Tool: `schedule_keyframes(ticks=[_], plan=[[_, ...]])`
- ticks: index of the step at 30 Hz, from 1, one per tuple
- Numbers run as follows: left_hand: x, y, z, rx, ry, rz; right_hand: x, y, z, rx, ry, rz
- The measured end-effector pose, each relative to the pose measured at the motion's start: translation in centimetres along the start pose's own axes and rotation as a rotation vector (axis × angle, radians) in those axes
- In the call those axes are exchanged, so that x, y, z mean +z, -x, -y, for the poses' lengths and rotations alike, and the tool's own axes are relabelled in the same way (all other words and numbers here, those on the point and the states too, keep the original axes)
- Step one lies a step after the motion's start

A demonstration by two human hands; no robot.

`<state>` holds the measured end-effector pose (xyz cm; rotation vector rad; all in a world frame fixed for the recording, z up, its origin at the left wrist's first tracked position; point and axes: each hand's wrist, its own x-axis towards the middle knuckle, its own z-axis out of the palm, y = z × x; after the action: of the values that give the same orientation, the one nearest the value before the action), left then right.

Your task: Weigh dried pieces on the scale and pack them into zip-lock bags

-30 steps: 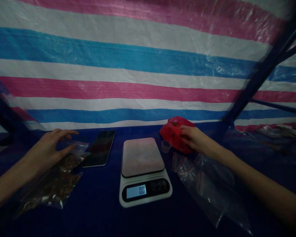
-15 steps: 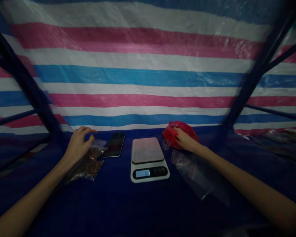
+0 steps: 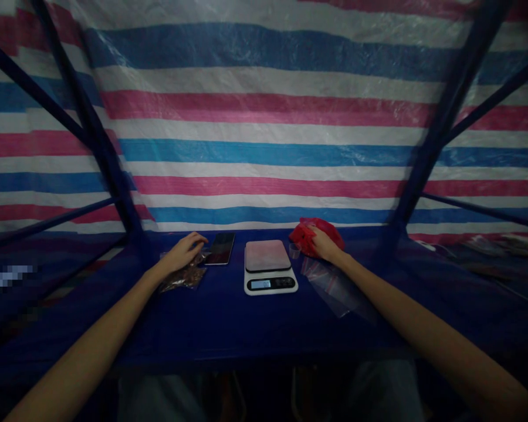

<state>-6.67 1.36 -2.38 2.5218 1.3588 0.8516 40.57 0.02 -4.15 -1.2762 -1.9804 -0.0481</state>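
Observation:
My left hand (image 3: pixel 187 249) rests over a clear plastic bag of small brown pieces (image 3: pixel 185 278). Its fingers are apart, curved towards a dark phone (image 3: pixel 220 248), with nothing gripped. At the right, my right hand (image 3: pixel 326 243) is at a crumpled red plastic bag (image 3: pixel 307 235); its fingers look closed on the red plastic, though the fingertips are partly hidden. Between the hands stands a white kitchen scale (image 3: pixel 268 266), its plate bare and its display showing 0.0. A small clear cup (image 3: pixel 294 251) stands between scale and red bag.
Several flat clear zip bags (image 3: pixel 331 288) lie under my right forearm. Everything stands on a blue table (image 3: pixel 220 328) whose front edge crosses above my legs. Blue metal posts (image 3: pixel 114 181) rise on both sides, before a striped plastic sheet (image 3: pixel 264 117).
The view has tilted and shifted, so the table's front edge and my legs now show. My left hand sits lower over the bag of brown pieces. My right hand stays at the red bag.

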Motion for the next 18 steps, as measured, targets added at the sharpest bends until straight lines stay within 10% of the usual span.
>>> schedule_keyframes(ticks=[9, 18], plan=[[-0.1, 0.2, 0.6, -0.043, -0.072, 0.021, -0.9, 0.7, -3.7, -0.012, -0.067, -0.006], [-1.3, 1.0, -0.1, -0.360, -0.127, -0.288, -2.2, 1.0, -2.5, 0.031, -0.018, 0.010]])
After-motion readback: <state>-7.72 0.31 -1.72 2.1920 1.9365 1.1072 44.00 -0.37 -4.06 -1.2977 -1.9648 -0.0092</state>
